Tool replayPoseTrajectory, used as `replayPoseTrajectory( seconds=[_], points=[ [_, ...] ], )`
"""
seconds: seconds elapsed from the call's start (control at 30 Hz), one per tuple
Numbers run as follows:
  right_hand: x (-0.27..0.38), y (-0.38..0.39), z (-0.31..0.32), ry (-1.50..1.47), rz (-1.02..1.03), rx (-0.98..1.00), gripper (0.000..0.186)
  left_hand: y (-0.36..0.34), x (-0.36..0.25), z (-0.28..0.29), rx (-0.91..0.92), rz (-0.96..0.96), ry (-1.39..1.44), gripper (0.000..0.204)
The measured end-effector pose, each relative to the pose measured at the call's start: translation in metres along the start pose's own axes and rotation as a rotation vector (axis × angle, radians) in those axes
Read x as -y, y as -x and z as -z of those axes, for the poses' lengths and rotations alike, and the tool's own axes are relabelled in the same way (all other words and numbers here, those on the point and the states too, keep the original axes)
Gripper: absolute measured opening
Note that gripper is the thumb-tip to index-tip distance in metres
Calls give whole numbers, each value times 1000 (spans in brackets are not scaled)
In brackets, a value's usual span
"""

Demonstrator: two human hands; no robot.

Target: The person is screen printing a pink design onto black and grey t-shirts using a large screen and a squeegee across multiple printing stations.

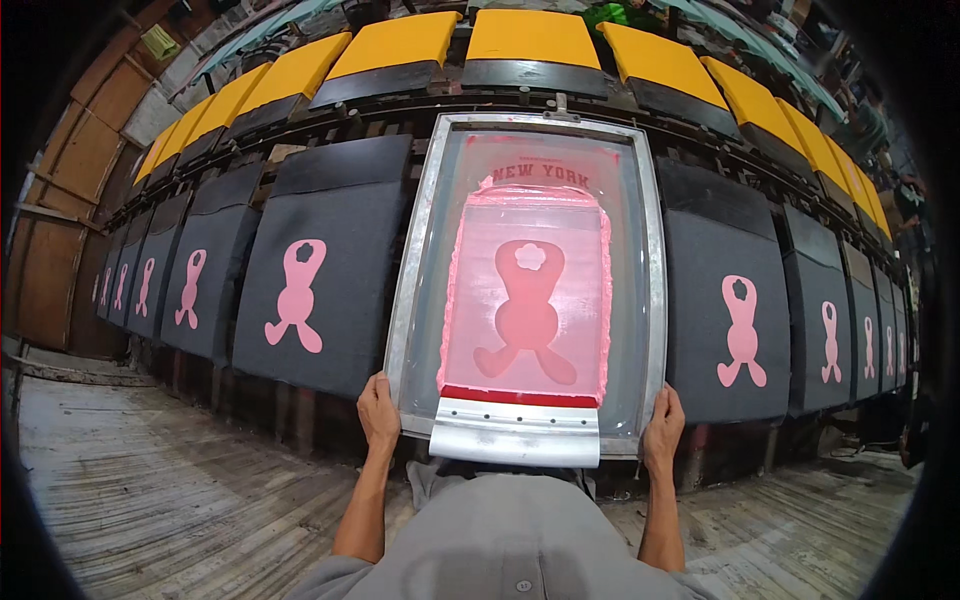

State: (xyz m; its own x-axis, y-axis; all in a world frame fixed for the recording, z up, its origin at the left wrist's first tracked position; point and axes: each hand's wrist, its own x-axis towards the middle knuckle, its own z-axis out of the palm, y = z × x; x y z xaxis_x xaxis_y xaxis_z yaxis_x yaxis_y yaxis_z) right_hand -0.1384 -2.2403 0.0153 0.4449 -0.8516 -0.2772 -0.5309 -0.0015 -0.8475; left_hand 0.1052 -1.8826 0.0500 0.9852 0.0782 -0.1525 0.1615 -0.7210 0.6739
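A silver metal screen-printing frame (655, 280) lies in front of me, with mesh stretched across it. Its left side near the front corner is gripped by my left hand (378, 415), fingers wrapped round the edge. On the opposite side my right hand (663, 425) is closed on the frame near its front right corner. A squeegee (515, 440) with a metal holder and red blade rests at the near end, over the frame's front rim. Thick pink ink (449, 320) borders a smeared area on the mesh, where a headless animal-shaped figure (525, 310) shows. Faint lettering is above it.
Dark fabric panels (270, 240) on sloping boards stand in a row on both sides, each bearing a pink figure (296, 300). Behind them runs a row of yellow-covered boards (535, 40). Worn planks (150, 470) make up the floor. A brown wooden wall (85, 170) stands left.
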Motion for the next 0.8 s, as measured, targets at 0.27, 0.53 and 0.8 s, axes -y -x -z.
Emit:
replayPoseTrajectory(
  seconds=[0.27, 0.53, 0.8],
  points=[
    [63, 61, -107, -76, 49, 8, 41, -78, 58, 96, -77, -28, 42, 43],
    [126, 157, -263, -74, 20, 56, 40, -187, 146, 239, -116, -64, -10, 42],
    [159, 191, -330, -26, 8, 39, 40, -254, 187, 286, -45, -22, -36, 44]
  ],
)
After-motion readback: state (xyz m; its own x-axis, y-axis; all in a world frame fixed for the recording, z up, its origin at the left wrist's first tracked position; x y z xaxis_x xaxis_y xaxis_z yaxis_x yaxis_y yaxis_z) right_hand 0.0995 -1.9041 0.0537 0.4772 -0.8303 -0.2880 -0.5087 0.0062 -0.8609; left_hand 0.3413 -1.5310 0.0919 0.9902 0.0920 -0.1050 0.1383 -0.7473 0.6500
